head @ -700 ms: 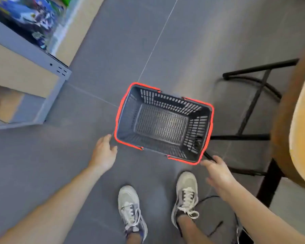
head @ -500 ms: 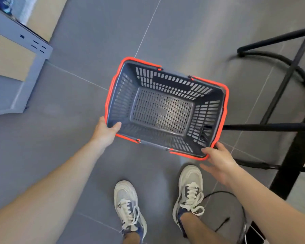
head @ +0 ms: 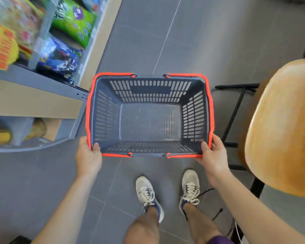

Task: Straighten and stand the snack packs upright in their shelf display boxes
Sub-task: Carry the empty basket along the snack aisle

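So the person is standing there with an empty dark grey plastic shopping basket [head: 148, 88] with a red rim, held out in front of them over the grey tiled floor [head: 209, 41]. The left hand [head: 88, 155] is clamped on the near left corner of the rim, thumb hooked inside. The right hand [head: 213, 155] grasps the near right corner the same way, thumb over the edge. Both red handles are folded down along the rim. The colourful snack packs [head: 74, 22] aren't being touched at all. They're up on the grey metal shelf [head: 33, 76] to the person's left: a green bag, a blue one below it and something yellow further along. It's all pretty blurry, so I can't tell if they're upright or what boxes they sit in. The basket's left side sits right by the shelf corner. On the right there's a rounded tan wooden top [head: 285, 129] on a black metal frame, and white lace-up sneakers [head: 146, 192] below the basket.
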Tool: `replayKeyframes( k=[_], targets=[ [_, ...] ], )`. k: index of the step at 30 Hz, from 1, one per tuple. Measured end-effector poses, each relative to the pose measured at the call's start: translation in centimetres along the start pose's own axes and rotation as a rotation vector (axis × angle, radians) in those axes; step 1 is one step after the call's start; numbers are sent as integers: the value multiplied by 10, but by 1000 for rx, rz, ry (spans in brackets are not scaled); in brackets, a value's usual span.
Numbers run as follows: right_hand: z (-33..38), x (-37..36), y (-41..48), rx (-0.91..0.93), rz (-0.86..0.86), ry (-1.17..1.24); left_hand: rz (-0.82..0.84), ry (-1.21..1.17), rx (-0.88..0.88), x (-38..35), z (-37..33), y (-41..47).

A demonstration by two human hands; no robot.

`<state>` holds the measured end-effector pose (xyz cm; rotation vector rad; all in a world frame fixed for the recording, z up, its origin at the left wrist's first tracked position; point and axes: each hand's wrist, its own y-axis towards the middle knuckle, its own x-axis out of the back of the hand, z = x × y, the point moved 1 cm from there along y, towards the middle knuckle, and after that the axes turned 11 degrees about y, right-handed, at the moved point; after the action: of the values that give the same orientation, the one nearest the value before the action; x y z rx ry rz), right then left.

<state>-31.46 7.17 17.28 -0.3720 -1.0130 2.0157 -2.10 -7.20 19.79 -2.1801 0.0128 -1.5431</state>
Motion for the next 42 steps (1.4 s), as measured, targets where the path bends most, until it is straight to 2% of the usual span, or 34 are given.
replayKeyframes(
  k=[8,17,23,28,35,42],
  targets=[
    [182,-19,-60,163,-38,47,-14,-128,-129,143,-119,18],
    [332,-43,-78,239,-118,91,204,-190,-307,233,-263,95],
    [419,-24,-41,329,-224,-29,262,-248,-422,252,-385,121],
    [499,-2,18,388,-263,-74,349,-309,-386,247,-489,142],
    [629,3,101,415,-184,74,338,-351,-377,250,-619,172],
    [749,-16,179,438,-165,193,326,-354,-321,239,-752,247]
  ],
)
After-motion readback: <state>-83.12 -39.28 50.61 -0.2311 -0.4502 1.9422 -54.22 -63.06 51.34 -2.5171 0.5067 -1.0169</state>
